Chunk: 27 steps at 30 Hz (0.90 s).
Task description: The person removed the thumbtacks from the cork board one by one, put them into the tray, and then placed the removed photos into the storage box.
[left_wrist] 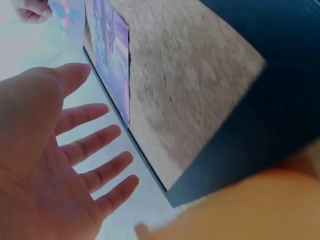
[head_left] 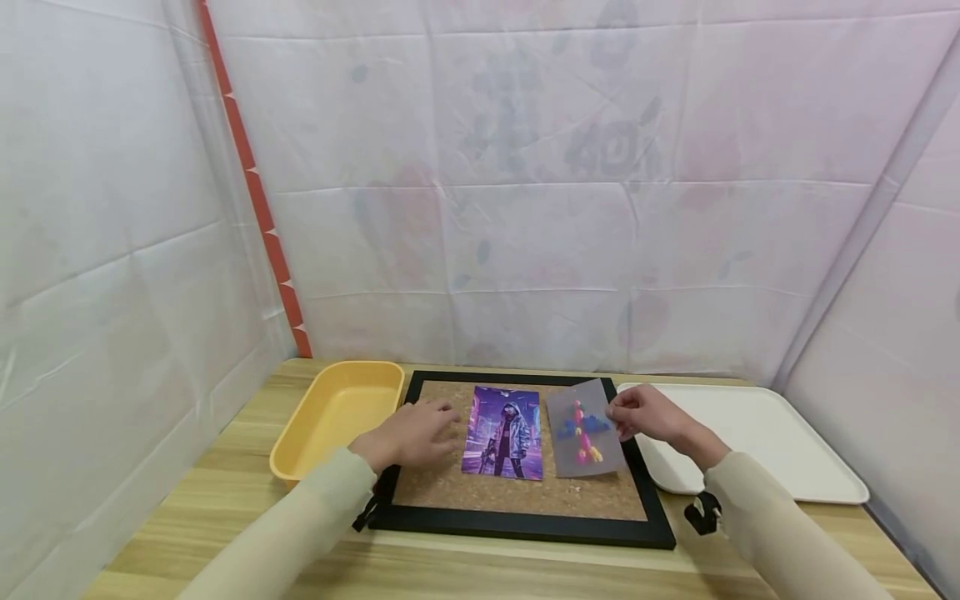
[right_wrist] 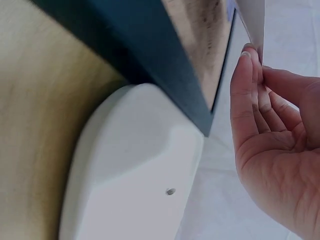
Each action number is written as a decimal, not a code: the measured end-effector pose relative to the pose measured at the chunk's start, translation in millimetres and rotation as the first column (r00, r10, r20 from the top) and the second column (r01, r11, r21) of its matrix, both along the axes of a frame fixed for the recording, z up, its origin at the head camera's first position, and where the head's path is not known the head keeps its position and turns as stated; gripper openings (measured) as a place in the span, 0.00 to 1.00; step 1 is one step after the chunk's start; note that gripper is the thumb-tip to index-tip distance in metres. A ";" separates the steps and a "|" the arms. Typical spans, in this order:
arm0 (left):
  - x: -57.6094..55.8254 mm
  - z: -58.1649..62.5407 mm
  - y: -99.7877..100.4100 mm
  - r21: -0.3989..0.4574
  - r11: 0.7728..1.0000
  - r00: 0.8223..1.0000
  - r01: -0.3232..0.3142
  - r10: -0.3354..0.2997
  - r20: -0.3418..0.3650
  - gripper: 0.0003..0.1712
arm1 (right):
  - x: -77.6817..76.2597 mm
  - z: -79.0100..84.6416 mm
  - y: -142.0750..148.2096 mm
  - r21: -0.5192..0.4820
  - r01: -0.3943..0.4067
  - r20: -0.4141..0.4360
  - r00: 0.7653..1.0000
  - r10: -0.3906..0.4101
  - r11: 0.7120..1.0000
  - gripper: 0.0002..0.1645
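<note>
A black-framed cork board (head_left: pixel 517 497) lies on the wooden table. A purple picture of a hooded figure (head_left: pixel 510 433) is on its middle. My right hand (head_left: pixel 648 414) pinches the right edge of a grey picture (head_left: pixel 566 458) with pink, yellow and blue shapes, between thumb and fingertips. That picture is tilted over the board's right side; whether its lower edge touches the cork, I cannot tell. Over the left part of the board is my left hand (head_left: pixel 418 432), holding nothing. Its fingers (left_wrist: pixel 95 145) are spread and nearly straight in the left wrist view.
To the left of the board stands a yellow tray (head_left: pixel 341 421). A white tray (head_left: pixel 750 433) sits at the right, against the board's frame, with a small grey spot (right_wrist: pixel 170 191) on it. White sheeting (head_left: pixel 525 250) hangs behind and at both sides.
</note>
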<state>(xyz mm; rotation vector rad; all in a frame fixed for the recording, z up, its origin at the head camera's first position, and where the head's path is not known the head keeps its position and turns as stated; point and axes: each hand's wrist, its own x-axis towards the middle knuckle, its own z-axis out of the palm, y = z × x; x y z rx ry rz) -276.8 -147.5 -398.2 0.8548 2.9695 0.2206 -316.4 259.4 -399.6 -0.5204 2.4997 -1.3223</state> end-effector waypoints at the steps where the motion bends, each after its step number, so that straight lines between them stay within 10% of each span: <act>1: 0.0 0.8 -2.9 0.003 1.000 1.000 -0.003 0.003 -0.001 0.26 | 0.6 2.2 -1.2 -0.005 -0.003 -0.002 1.000 0.003 1.000 0.13; 27: 15.0 14.8 -83.5 0.146 0.986 0.995 -0.084 0.090 -0.035 0.22 | 6.0 30.8 -49.2 -0.036 -0.018 -0.061 0.998 0.016 0.999 0.14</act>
